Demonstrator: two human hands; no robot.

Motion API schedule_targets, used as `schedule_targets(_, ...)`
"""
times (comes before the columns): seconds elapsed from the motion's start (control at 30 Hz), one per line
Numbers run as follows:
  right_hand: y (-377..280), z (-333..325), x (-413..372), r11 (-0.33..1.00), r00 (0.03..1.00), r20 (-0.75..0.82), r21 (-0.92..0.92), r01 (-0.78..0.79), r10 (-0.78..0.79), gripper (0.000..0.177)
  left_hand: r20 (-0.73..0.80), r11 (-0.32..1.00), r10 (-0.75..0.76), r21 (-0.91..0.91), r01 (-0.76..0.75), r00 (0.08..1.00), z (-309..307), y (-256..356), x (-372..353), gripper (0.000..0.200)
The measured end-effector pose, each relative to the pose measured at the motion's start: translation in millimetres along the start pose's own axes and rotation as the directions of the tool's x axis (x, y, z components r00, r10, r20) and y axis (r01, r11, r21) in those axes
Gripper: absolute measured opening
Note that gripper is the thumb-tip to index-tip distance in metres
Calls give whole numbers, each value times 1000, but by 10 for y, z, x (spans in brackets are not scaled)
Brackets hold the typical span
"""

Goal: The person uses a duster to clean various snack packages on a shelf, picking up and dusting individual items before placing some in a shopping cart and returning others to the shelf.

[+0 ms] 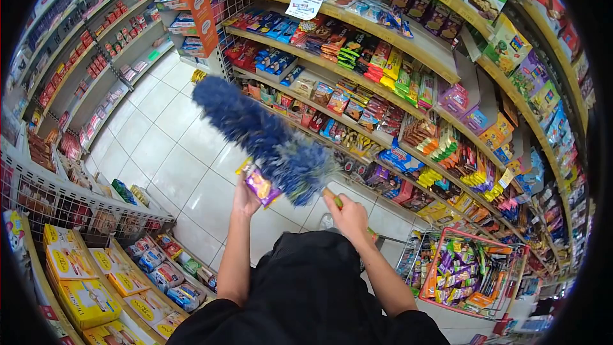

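Observation:
A fluffy blue duster (pixel 258 134) stretches from the upper left down to the middle of the view. Its short handle is in my right hand (pixel 348 217), whose fingers are wrapped round it. My left hand (pixel 244 197) grips a purple and yellow snack packet (pixel 260 186) by its left side. The packet lies just under the duster's fibres, which seem to touch or overlap its upper right edge. Both hands are in front of my body, above the tiled floor.
Curved shelves (pixel 357 19) of packaged snacks rise ahead and to the right. A red-rimmed shopping cart (pixel 440 243) full of packets stands at the lower right. Yellow boxes (pixel 89 300) and a wire mesh rack (pixel 96 201) are at the left. White floor tiles (pixel 153 147) show between the shelves.

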State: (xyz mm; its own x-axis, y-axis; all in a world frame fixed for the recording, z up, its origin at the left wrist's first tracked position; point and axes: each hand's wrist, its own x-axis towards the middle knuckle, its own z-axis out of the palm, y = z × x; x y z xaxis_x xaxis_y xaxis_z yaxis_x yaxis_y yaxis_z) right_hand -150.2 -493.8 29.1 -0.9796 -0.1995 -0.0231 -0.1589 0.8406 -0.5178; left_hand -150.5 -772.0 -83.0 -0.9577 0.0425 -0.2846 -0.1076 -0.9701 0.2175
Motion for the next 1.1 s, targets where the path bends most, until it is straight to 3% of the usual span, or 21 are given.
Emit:
schedule_targets(0.03, -33, 28, -40, 999, 999, 33, -20, 31, -30, 46, 124, 997, 18, -72, -9, 992, -34, 65, -7, 54)
schedule_targets(0.07, -67, 65, -75, 997, 996, 67, -37, 61, -58, 46, -66, 996, 89, -17, -90, 994, -63, 75, 19, 54)
schedule_targets(0.1, -89, 114, -89, 994, 993, 86, -59, 87, -82, 46, -164, 990, 141, 32, -137, 976, 167, 66, -34, 53)
schedule_targets(0.17, -127, 224, -97, 984, 983, 127, -101, 146, -132, 46, -85, 983, 173, 79, -166, 981, -77, -29, 23, 50)
schedule_targets(0.27, -216, 272, -25, 990, 988, 127, -101, 100, -87, 44, -61, 993, 110, 55, -107, 992, 217, -269, -121, 48)
schedule_targets(0.37, -235, 297, -1, 993, 991, 114, -88, 77, -67, 44, -118, 996, 77, 61, -70, 990, 325, -396, -218, 46)
schedule_targets(0.53, -209, 235, -108, 988, 966, 250, -112, 101, -71, 47, -212, 979, 203, 55, -196, 956, -52, -187, -138, 44)
schedule_targets(0.6, -175, 342, -93, 987, 971, 223, -115, 113, -86, 47, -159, 981, 188, 66, -180, 969, -69, -226, -132, 43)
schedule_targets(0.7, -230, 349, 7, 993, 986, 155, -96, 70, -55, 46, -220, 968, 148, 231, -96, 964, 49, -550, -161, 45)
schedule_targets(0.8, -239, 266, 39, 998, 994, 111, -66, 22, -15, 46, -245, 974, 114, 220, -59, 963, -19, -691, -133, 49)
schedule_targets(0.93, -201, 155, -83, 1000, 997, 75, 10, 22, -23, 45, -155, 994, 105, 41, -100, 982, -91, -346, -55, 53)
schedule_targets(1.03, -126, 183, -142, 997, 989, 128, 9, 79, -79, 44, -103, 983, 106, 162, -88, 989, -29, -246, -4, 50)
schedule_targets(1.1, -84, 267, -97, 997, 994, 87, -15, 74, -73, 43, -150, 972, 88, 228, -52, 985, 136, -316, -22, 48)
